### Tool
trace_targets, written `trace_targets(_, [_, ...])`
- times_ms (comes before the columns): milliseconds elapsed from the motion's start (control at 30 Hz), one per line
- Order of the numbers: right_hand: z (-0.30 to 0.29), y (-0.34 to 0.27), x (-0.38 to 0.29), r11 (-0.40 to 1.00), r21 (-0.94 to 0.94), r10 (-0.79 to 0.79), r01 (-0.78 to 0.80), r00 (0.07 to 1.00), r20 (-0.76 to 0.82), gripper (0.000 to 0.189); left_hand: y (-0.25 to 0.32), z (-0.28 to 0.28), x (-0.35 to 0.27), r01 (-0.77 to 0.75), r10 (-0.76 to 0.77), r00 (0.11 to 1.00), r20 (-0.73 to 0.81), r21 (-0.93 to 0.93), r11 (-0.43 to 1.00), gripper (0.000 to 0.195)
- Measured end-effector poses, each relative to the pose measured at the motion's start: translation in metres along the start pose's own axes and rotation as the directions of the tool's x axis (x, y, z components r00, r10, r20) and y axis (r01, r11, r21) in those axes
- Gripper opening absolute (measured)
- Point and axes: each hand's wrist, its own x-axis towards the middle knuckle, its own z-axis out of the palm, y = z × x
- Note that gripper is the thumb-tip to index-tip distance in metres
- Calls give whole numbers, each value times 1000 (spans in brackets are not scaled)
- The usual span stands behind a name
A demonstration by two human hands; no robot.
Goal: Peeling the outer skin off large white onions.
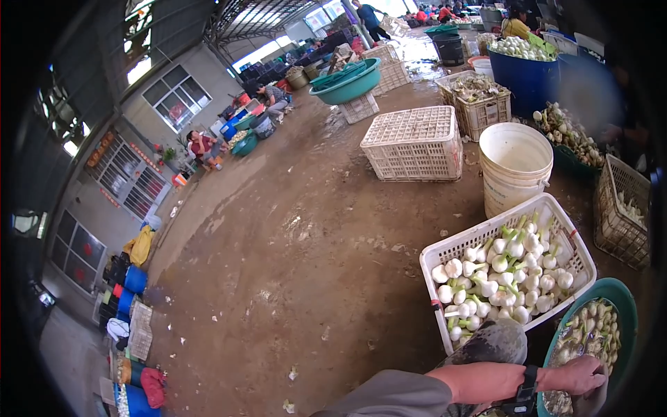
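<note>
My left hand (572,375), with a dark band on its wrist, is over the near side of a green plastic basin (628,313). Its fingers are curled, and whatever may be in them is hidden. Garlic bulbs (591,328) with cut stems lie in murky water in that basin. Just below the hand, a dim brownish shape (591,399) at the picture's dark rim may be my right hand; it is too unclear to tell. Beside my knee (492,341) stands a white plastic crate (435,255), holding many cleaner white garlic bulbs (500,281) with short green stems.
Behind the crate are a white bucket (516,151) and an upside-down slatted crate (409,135). A used crate (620,208) and a garlic heap (568,133) stand at right. Wet brown floor (292,260) stretches left. People (206,148) sit by the far wall.
</note>
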Motion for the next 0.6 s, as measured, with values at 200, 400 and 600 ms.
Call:
trace_targets(200, [18,-46,-18,754,-551,-415,358,910,23,48,-34,19,18,-157,157,988,5,-11,988,27])
trace_targets(400, [20,-60,-13,730,-522,-488,441,871,53,55,-29,17,22,104,-26,980,199,-396,912,27])
trace_targets(600, [-5,-35,1,964,-239,-167,113,961,-221,32,-15,-4,26,-61,81,996,31,-416,907,28])
